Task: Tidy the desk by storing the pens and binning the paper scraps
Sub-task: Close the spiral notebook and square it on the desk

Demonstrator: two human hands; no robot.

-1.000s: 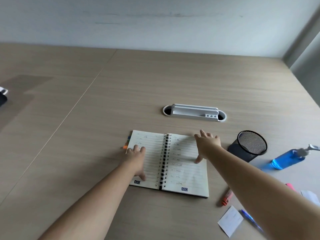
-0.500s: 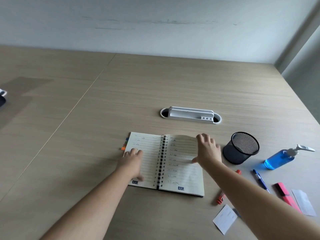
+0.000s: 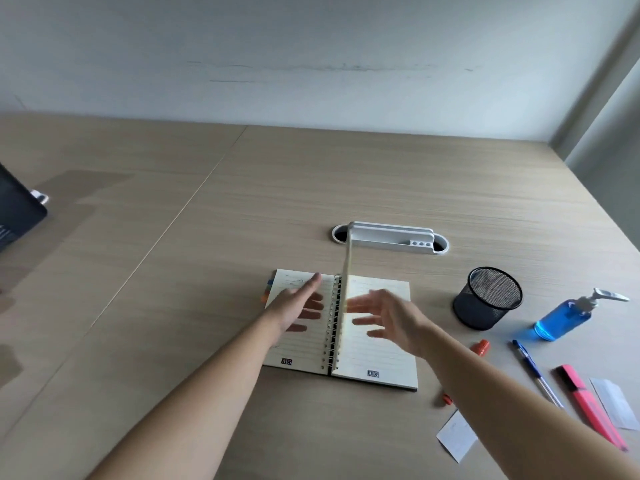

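Fingers (image 3: 313,303) spread over notebook (image 3: 377,348); mesh pen cup (image 3: 486,299) apparently empty.

A single wide-angle view looks from the person's head, forward and steeply down across the tabletop (image 3: 346,174) toward the pale wall (image 3: 311,46) at its far edge. Both forearms reach in from the bottom edge, close to the lens. Straight lines bow outward near the frame edges.

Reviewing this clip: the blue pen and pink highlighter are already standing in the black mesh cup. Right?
Not right. In the head view the blue pen and pink highlighter lie on the desk, right of the black mesh cup, not in it.
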